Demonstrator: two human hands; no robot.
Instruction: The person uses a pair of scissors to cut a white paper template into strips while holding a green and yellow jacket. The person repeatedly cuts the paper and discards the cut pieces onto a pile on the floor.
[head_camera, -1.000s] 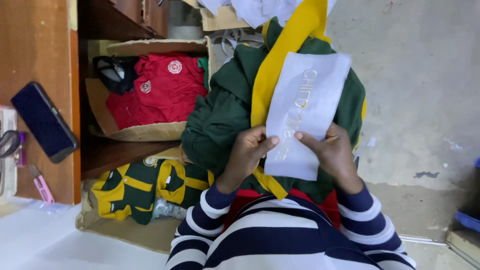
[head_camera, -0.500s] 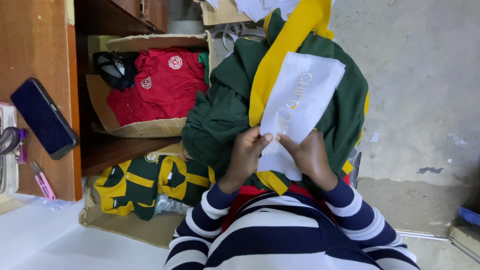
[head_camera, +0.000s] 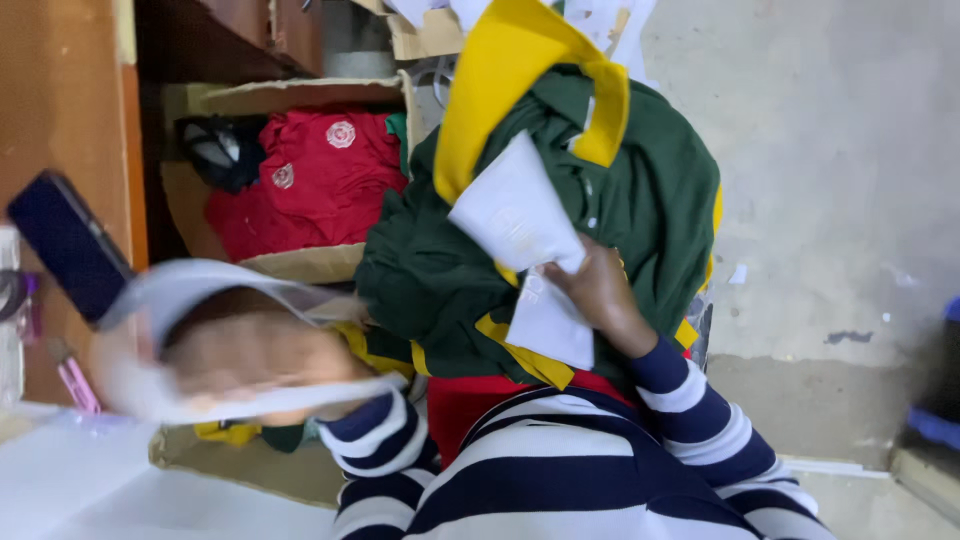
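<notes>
We have the green and yellow garment (head_camera: 640, 200) heaped on our lap, largest thing here. Our right hand (head_camera: 600, 290) pins the white sheet (head_camera: 520, 215) against it. Our left hand (head_camera: 250, 355) (badly blurred) grips a thin peeled-off film (head_camera: 180, 290). We judge the peeling step underway; setting the film aside comes next.

The left hand (head_camera: 255, 355) is smeared by motion blur, and so is the pale sheet (head_camera: 190, 300) around it, so its grip cannot be made out. The right hand (head_camera: 600, 295) hides part of the white paper (head_camera: 520, 215) on the green and yellow garment (head_camera: 640, 190). The dark phone (head_camera: 65, 245) is soft, with its details unreadable.
</notes>
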